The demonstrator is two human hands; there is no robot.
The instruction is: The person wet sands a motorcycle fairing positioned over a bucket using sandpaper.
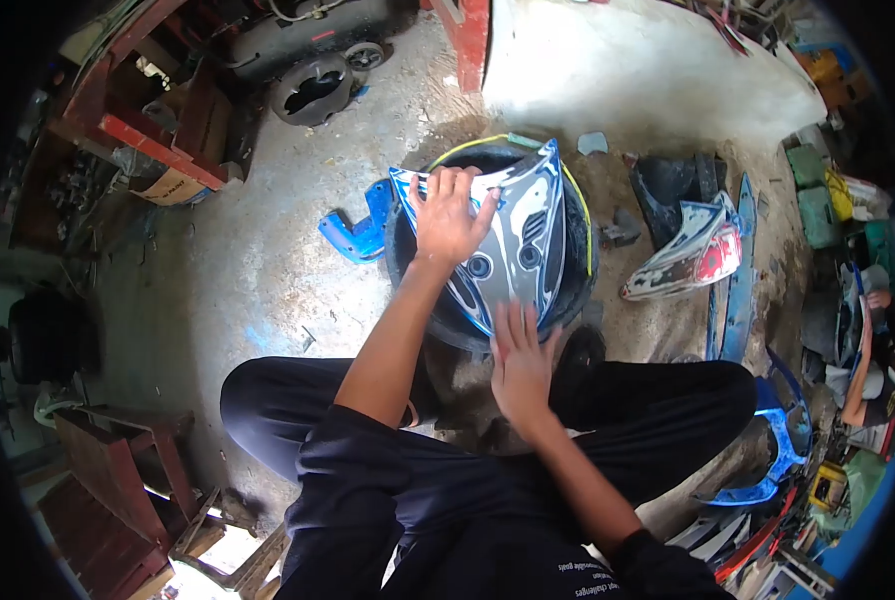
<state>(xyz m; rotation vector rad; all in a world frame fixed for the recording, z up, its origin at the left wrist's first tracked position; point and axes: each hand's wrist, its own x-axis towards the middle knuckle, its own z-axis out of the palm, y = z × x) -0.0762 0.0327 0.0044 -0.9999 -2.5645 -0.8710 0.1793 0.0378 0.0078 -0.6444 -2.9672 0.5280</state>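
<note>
Over the tub (577, 268), your spread left hand (450, 222) braced the panel (506, 250); blurred right hand (524, 368) looked flat, empty; likely rubbing step, next move needed steadiness.

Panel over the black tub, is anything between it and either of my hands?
Nothing visible is. Your left hand lies on the panel near its upper left edge. Your right hand, blurred, overlaps its lower end; contact there is unclear. The blue piece beside the tub is clear of both.
</note>
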